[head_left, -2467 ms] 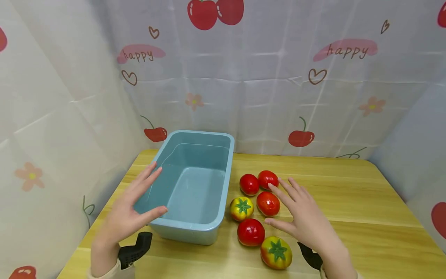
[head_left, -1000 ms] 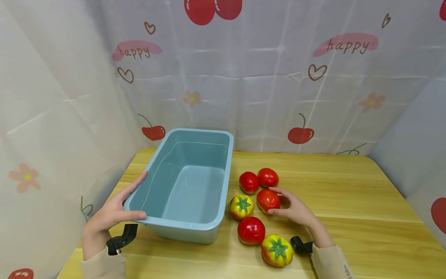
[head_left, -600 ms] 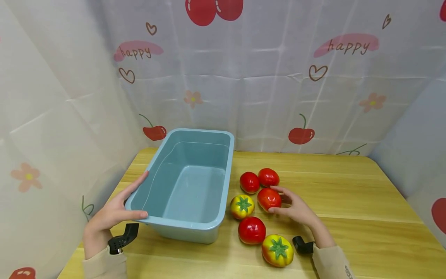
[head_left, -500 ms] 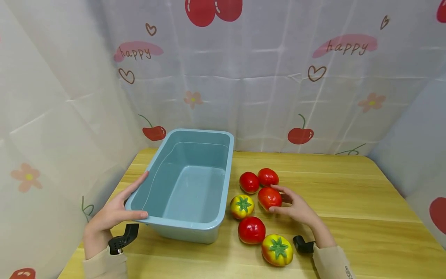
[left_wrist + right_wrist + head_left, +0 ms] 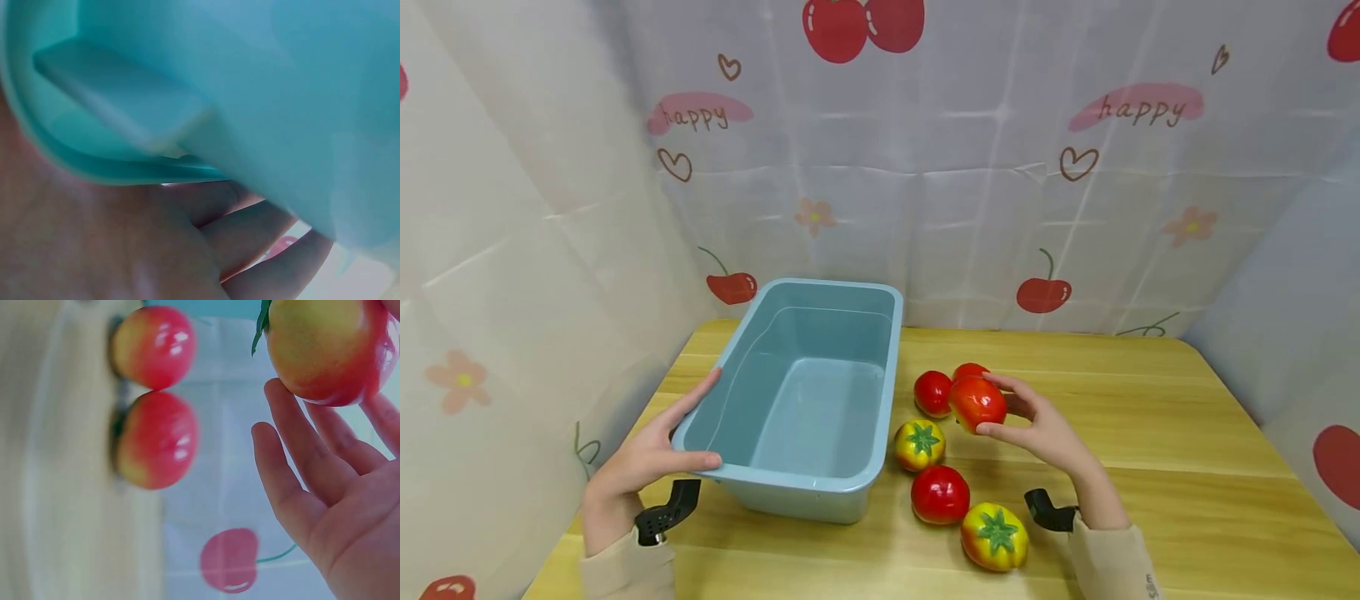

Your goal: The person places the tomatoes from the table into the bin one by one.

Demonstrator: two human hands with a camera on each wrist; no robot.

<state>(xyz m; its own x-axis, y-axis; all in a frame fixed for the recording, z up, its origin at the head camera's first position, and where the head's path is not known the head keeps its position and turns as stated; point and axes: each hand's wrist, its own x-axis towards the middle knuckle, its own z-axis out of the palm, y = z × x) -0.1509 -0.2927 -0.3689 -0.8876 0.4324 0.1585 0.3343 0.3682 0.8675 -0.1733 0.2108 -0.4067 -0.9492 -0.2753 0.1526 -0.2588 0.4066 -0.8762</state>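
A light blue plastic bin (image 5: 820, 400) stands on the wooden table, its inside bare. My left hand (image 5: 640, 450) holds its near-left corner, the thumb along the front rim and fingers against the outer left side. In the left wrist view, the fingers (image 5: 250, 234) lie along the bin's outer wall. My right hand (image 5: 1037, 421) grips a red toy tomato (image 5: 976, 403) between thumb and fingers, raised off the table. The right wrist view shows yellow and a green leaf on this tomato's (image 5: 331, 350) underside. It partly covers another red tomato (image 5: 970, 369) behind it in the head view.
Right of the bin lie a red tomato (image 5: 932, 393), a yellow one with a green star-shaped leaf (image 5: 920, 444), another red one (image 5: 940, 494) and a second yellow one (image 5: 995, 536). A patterned curtain (image 5: 962, 208) hangs behind the wooden table (image 5: 1150, 433).
Both hands came down from above the table, the left onto the bin's corner, the right around the red tomato. The tomato has since risen off the table. The bin has stayed in place.
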